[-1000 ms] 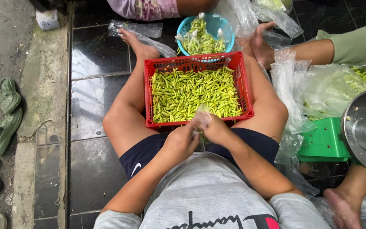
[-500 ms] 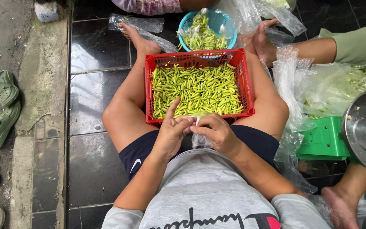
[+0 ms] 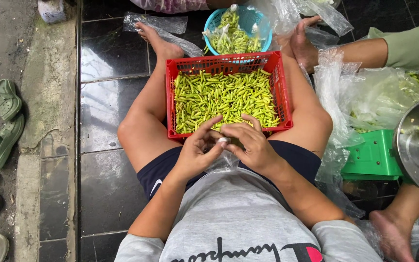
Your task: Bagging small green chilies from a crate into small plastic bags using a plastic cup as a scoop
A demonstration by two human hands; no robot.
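Black glossy floor tiles (image 3: 107, 58) run under a seated person, with a grey concrete strip and green sandals (image 3: 7, 119) on the far left. Between the person's bare legs sits a red plastic crate (image 3: 278, 87) filled with green chillies (image 3: 224, 99). Beyond it stands a blue basket (image 3: 263, 24) holding small clear packets of chillies, knotted at the top.

At the crate's near edge the left hand (image 3: 197, 153) and right hand (image 3: 253, 145) meet over a small clear plastic bag (image 3: 225, 162). Both hands are partly curled, fingertips pinching the bag's mouth while the remaining fingers spread loose. The bag hangs below them against the dark shorts; its contents cannot be made out.

To the right lie heaps of crumpled clear bags (image 3: 364, 99), some with chillies inside, a green scale (image 3: 372, 157) and a steel bowl (image 3: 415, 150) cut off by the frame. Another person's foot and green-sleeved limb reach in at the right; their body is out of view.
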